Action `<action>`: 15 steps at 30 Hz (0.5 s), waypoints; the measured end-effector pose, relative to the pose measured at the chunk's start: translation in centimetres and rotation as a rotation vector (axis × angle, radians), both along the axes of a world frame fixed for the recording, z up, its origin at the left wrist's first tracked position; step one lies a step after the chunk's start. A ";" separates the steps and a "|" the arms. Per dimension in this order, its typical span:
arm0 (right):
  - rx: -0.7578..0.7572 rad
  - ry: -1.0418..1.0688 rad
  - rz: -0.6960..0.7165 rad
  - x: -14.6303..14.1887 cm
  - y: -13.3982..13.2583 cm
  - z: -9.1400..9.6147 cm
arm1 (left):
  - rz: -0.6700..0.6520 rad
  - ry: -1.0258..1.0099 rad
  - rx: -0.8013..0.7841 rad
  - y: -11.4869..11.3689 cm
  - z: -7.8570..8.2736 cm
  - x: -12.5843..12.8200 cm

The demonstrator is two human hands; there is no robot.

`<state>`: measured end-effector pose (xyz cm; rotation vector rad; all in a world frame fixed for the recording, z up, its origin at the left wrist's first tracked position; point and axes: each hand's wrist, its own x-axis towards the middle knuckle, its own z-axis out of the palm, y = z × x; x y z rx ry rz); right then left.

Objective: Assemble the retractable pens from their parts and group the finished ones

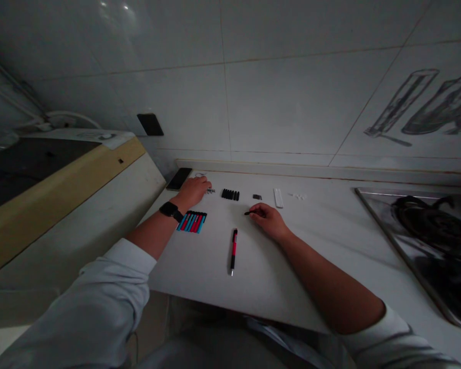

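My right hand (pixel 268 219) is closed in a pinch on a small black pen grip (pixel 248 212), held just over the worktop. My left hand (pixel 194 189) reaches to the small silver pen tips (pixel 211 191) at the back left, its fingers curled down at them; what lies between the fingertips is hidden. Below that wrist is a row of red and blue pen barrels (pixel 192 222) with black ends. Nearer the front lies one red and black pen (pixel 234 251) with a silver tip. Several black pen grips (pixel 230 195) stand in a row between the hands.
Small black pieces (pixel 257 197), white thin tubes (pixel 278 198) and tiny pale parts (pixel 298 196) lie along the back of the white worktop (pixel 207 261). A phone (pixel 179 178) is at the back left corner. A gas stove (pixel 422 230) borders the right; a tiled wall (pixel 276 107) rises behind.
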<state>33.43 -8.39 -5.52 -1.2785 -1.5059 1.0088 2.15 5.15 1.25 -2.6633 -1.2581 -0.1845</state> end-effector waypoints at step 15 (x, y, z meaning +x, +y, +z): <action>-0.057 0.242 0.076 -0.3 0.0 0.0 | -0.419 -0.255 -0.315 -8.7 0.8 9.9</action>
